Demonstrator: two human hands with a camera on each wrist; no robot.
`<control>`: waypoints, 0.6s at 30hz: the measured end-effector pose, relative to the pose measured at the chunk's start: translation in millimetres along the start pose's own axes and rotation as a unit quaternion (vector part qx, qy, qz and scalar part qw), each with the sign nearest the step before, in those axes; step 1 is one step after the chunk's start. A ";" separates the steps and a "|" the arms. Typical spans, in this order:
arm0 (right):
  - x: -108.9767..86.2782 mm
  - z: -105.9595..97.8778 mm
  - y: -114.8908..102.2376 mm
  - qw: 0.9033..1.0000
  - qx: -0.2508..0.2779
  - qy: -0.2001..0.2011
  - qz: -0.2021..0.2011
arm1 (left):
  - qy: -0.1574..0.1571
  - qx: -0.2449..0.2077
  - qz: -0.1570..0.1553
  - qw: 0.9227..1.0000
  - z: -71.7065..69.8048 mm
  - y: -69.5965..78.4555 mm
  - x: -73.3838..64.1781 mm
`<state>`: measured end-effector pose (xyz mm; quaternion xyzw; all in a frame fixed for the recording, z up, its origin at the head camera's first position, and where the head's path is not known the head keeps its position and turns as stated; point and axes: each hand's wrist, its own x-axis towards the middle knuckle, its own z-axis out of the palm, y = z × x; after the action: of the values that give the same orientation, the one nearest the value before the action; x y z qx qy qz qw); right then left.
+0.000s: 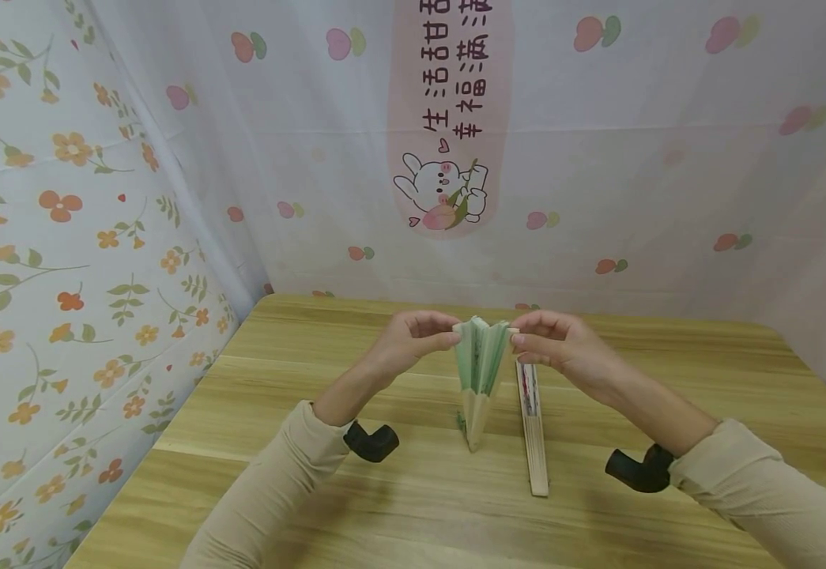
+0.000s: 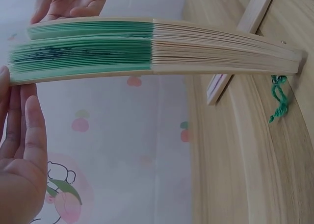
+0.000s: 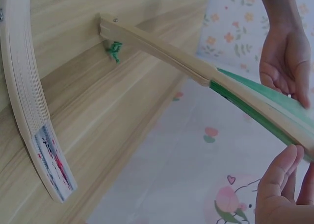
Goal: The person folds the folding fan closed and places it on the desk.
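A green folding fan (image 1: 480, 363) with pale wooden ribs stands upright, partly spread, its narrow pivot end down at the tabletop. My left hand (image 1: 413, 340) pinches the top of its left outer rib between thumb and fingers. On the other side my right hand (image 1: 562, 344) pinches the right outer rib near its top. A green knotted cord (image 2: 278, 99) hangs from the pivot end. To the right, a second folding fan (image 1: 532, 427) lies folded on the table, its leaf showing red and dark markings (image 3: 53, 160).
The wooden table (image 1: 256, 379) reaches back to a white printed cloth (image 1: 299, 190) with a rabbit picture. A flowered cloth (image 1: 64, 276) hangs on the left. Each wrist carries a black bracket (image 1: 373, 441).
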<state>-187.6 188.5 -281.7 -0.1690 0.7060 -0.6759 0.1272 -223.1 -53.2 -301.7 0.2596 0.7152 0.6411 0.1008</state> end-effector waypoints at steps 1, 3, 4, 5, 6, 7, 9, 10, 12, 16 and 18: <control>0.1 0.1 0.1 1.000 0.001 0.000 0.001 | 0.000 -0.001 0.000 1.000 0.3 0.1 0.1; 0.4 0.2 0.3 1.000 0.001 -0.001 0.002 | 0.001 0.000 0.001 1.000 0.9 0.3 0.3; 0.6 0.4 0.5 1.000 -0.001 -0.001 0.003 | 0.002 0.000 0.001 1.000 1.1 0.3 0.2; 0.7 0.6 0.7 1.000 -0.003 -0.001 0.004 | 0.002 0.000 0.001 1.000 1.2 0.2 0.2; 0.8 0.8 0.8 1.000 -0.005 0.000 0.005 | 0.003 0.000 0.001 1.000 1.3 0.2 0.2; 0.8 1.0 0.9 1.000 -0.007 0.001 0.006 | 0.003 0.000 0.001 1.000 1.3 -0.1 0.3; 0.9 1.1 1.1 1.000 -0.009 0.002 0.007 | 0.003 -0.001 0.002 1.000 1.4 -0.2 0.3; 0.9 1.1 1.2 1.000 -0.010 0.003 0.008 | 0.003 -0.001 0.002 1.000 1.4 -0.3 0.3; 1.0 1.1 1.5 1.000 -0.007 0.004 0.007 | 0.003 -0.002 0.002 1.000 1.3 -0.8 0.3; 1.1 1.4 2.0 1.000 0.007 0.006 0.005 | 0.002 -0.002 0.000 1.000 1.2 -1.0 0.4; 1.3 1.5 2.2 1.000 0.012 0.010 0.005 | 0.002 -0.001 -0.001 1.000 1.2 -0.9 0.4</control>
<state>-188.3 186.6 -283.9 -0.1571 0.7001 -0.6851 0.1257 -223.1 -52.0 -302.7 0.2575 0.7148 0.6425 0.1000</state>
